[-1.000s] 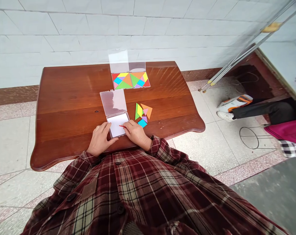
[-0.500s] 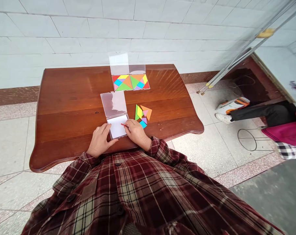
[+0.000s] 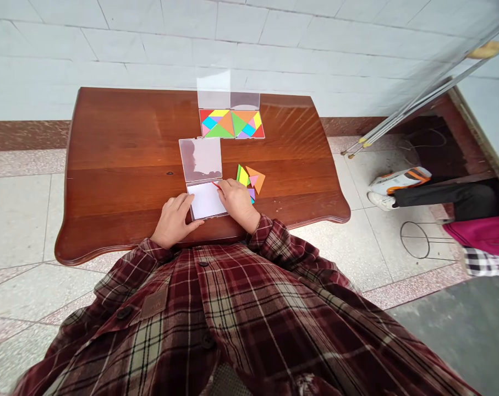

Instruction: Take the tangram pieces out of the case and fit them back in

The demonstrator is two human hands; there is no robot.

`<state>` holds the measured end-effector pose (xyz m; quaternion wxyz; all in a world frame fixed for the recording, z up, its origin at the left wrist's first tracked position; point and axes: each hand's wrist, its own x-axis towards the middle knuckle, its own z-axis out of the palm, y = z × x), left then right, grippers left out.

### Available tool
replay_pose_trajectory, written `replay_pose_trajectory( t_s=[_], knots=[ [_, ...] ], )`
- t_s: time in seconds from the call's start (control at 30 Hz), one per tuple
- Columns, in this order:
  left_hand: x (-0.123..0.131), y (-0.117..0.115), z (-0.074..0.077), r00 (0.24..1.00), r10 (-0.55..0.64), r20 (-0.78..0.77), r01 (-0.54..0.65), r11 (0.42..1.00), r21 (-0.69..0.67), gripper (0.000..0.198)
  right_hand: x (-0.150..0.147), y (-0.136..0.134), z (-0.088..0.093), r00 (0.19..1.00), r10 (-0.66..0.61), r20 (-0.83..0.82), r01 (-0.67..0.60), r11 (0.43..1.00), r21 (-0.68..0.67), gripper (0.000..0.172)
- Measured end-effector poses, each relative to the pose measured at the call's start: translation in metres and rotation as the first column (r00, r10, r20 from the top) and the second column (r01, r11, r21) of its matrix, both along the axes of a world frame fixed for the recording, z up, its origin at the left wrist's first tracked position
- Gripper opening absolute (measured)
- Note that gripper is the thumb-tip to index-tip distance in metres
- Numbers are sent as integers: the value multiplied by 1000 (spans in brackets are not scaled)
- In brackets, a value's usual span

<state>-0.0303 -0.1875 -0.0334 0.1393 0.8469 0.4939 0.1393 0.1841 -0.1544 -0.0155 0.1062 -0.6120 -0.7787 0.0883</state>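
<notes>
- Right hand [image 3: 239, 202]: fingers pinched together on a thin red piece [image 3: 216, 186], held at the upper right corner of the open white tray [image 3: 206, 201].
- Left hand [image 3: 174, 221]: fingers loosely spread, resting on the tray's left edge, on the counter [image 3: 117, 165].
- Loose coloured pieces [image 3: 251, 179] lie just beside the right hand.

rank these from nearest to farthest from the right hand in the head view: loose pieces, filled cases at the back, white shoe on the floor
1. loose pieces: just right of the right hand.
2. filled cases: at the table's back edge.
3. white shoe: on the floor, far right.
</notes>
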Motion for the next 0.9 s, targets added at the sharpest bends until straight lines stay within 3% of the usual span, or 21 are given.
replay_pose_trajectory(
  t_s=[0.2, 0.37, 0.53, 0.9],
  knots=[
    [1, 0, 0, 1000, 0, -6, 0, 1000, 10, 71, -8, 0, -2, 992, 114, 52, -110, 991, -73, 25],
    [2, -1, 2, 1000, -4, 9, 4, 1000, -5, 71, -12, 0, 0, 999, 23, -23, -25, 996, -87, 28],
    [2, -1, 0, 1000, 0, 16, 1, 1000, -9, 72, -17, 0, 4, 999, -37, 29, 41, 990, -135, 33],
    [1, -1, -3, 1000, 2, 4, -2, 1000, 6, 72, -15, -3, 8, 986, -124, 108, 140, 977, -158, 23]
  ],
)
